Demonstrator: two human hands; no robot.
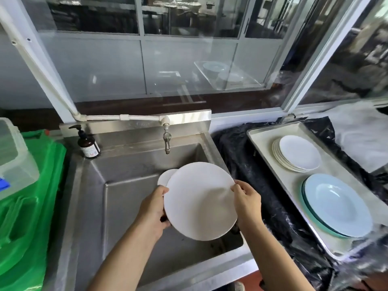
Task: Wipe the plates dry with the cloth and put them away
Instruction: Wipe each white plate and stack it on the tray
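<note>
My left hand reaches in from the lower left with the forearm bare, its thumb hooked over the near left edge of what I hold and the other fingers curled out of sight beneath it. My right hand comes in from the lower right, wrist a little bent, pinching the right edge between thumb and fingertips. Both arms angle inward, the hands level and well apart.

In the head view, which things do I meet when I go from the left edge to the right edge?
Clear plastic container → green bin → soap bottle → left hand → white plate held over the sink → right hand → stack of white plates → blue plates on the tray.
</note>
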